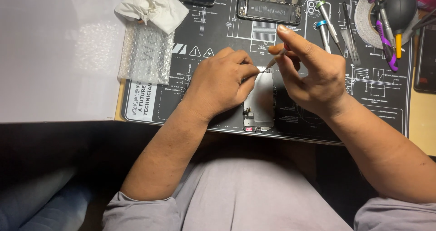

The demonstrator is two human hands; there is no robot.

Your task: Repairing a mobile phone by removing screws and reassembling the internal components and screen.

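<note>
A black mat (pixel 318 117) lies under both hands, an opened phone (pixel 269 6) beyond them. Between the hands lies the screen panel (pixel 262 99), back up: thin, light, likely brittle, best held by its long edges. The left hand (pixel 220 83) pinches its top corner. The right hand (pixel 313 72) pinches a slim tool (pixel 275 60), its tip at that corner.

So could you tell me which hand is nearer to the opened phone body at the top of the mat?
Right. The right hand reaches up just below the opened phone body; the left hand sits lower, left.
</note>
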